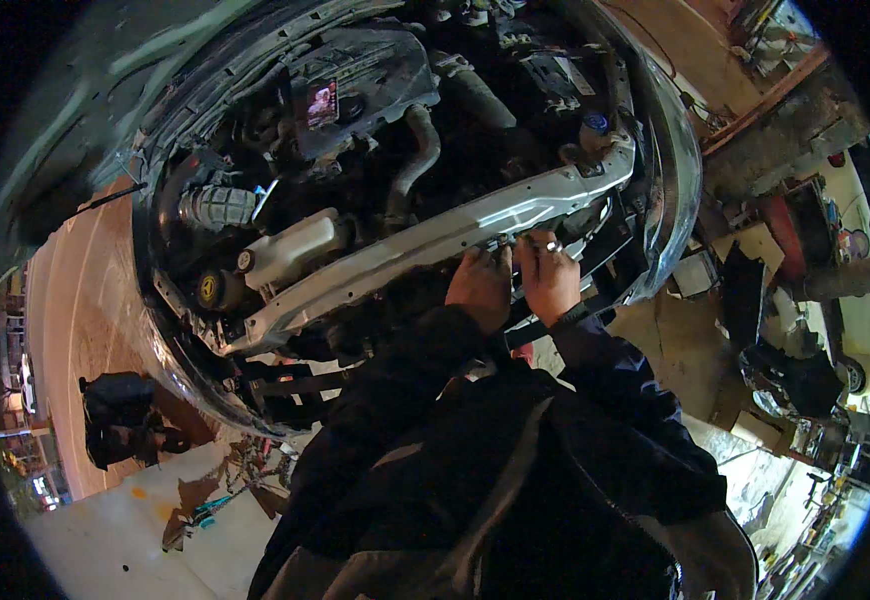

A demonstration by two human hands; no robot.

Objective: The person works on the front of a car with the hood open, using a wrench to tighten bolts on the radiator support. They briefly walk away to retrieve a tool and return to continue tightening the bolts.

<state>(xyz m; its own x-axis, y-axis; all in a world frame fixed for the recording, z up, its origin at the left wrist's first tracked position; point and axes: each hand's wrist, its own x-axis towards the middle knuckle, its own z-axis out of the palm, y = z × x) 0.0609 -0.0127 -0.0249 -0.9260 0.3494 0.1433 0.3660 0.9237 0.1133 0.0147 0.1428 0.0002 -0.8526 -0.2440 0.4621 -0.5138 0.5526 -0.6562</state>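
Note:
Both my hands are side by side at the front of a car's engine bay, against the lower edge of a silver metal crossbeam (435, 245). The fingers of my left hand (480, 287) are curled, their tips pressed close to a small metallic part (498, 243) too small to name. Right beside it, my right hand (551, 277) is also closed, fingertips bent in at the beam; a shiny ring-like band shows on one finger. What either hand grips is hidden by the fingers.
Behind the beam are a white reservoir tank (300, 248), a bent hose (417, 160) and an engine cover (380, 75) with a lit screen (323, 102) on it. A black bag (120, 415) lies at left; tools lie on a white surface (125, 535). Clutter fills the right side.

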